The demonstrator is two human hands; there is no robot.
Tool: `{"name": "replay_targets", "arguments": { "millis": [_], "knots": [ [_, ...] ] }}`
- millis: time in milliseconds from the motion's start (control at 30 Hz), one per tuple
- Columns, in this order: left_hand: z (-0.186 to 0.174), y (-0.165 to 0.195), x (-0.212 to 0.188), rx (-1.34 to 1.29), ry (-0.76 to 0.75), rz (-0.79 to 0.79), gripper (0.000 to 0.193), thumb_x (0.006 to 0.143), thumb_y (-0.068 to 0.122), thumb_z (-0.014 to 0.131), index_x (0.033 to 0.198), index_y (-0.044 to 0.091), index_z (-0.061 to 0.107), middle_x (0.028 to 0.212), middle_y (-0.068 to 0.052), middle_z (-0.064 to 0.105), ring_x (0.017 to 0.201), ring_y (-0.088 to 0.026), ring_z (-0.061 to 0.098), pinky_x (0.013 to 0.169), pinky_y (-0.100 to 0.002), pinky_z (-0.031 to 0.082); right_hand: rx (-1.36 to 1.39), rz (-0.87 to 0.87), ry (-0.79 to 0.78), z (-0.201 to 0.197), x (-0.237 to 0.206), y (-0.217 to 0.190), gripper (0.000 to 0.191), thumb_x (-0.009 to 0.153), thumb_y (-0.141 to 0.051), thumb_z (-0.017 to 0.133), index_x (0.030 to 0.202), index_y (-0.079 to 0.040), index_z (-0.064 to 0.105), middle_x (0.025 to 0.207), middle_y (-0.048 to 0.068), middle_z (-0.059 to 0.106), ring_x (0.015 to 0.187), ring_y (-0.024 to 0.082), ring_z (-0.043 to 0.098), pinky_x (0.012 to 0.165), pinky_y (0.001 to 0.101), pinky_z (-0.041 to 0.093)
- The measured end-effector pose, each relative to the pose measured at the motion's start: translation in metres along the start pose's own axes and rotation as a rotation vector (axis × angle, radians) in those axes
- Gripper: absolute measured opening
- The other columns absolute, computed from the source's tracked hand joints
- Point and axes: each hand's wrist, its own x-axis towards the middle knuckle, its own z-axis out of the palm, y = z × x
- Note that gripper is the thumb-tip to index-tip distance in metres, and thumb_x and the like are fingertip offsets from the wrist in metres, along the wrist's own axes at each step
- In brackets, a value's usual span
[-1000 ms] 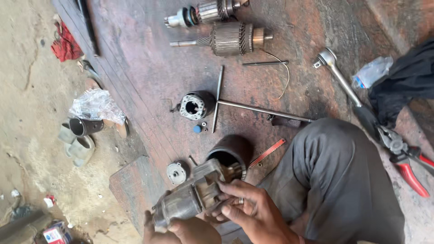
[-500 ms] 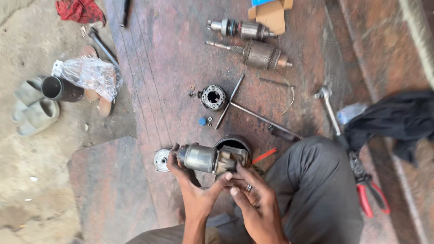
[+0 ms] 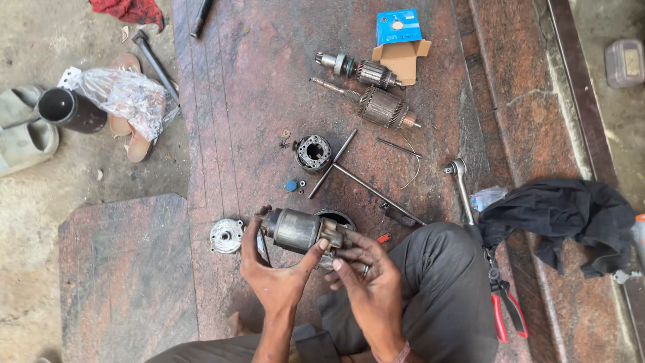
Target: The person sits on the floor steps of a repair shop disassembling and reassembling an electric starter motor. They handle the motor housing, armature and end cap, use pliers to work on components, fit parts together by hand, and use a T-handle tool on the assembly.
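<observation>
Left hand [image 3: 272,272]: gripping the grey motor housing [image 3: 295,230] from beneath.
Right hand [image 3: 366,275]: fingers closing on the housing's end.

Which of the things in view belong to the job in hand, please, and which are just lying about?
In hand: motor housing, cradled by left hand, right hand at its end; round end cover, two armatures, ringed part, T-handle wrench.

Lying about: sandals, plastic bag, black cloth, red-handled pliers.

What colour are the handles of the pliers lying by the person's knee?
Red. The pliers lie right of the knee on the stone floor, clearest in the head view.
</observation>
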Motion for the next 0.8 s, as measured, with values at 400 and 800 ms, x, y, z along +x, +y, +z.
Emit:
{"name": "replay_targets", "arguments": {
  "millis": [400,800],
  "knots": [
    [-0.006,-0.007,-0.004,-0.007,0.043,-0.001,0.100,0.054,0.036,0.098,0.132,-0.011,0.059,0.125,-0.022,0.069,0.116,-0.029,0.068,0.105,-0.040,0.051,-0.446,-0.251,0.124,0.002,-0.004,0.000,0.013,0.079,-0.004,0.084,0.089,-0.001,0.076,0.073,-0.001,0.068,0.058,0.002,0.049,0.050,0.0209,0.040],
    [-0.020,0.000,-0.003,-0.038,0.055,0.025,0.094,0.054,0.034,0.098,0.131,-0.005,0.060,0.121,-0.019,0.070,0.111,-0.030,0.068,0.101,-0.041,0.051,-0.083,-0.198,0.042,0.008,-0.009,0.021,0.019,0.088,-0.007,0.074,0.103,-0.001,0.064,0.090,0.000,0.063,0.080,0.006,0.057,0.069,0.0235,0.048]
  ]
}}
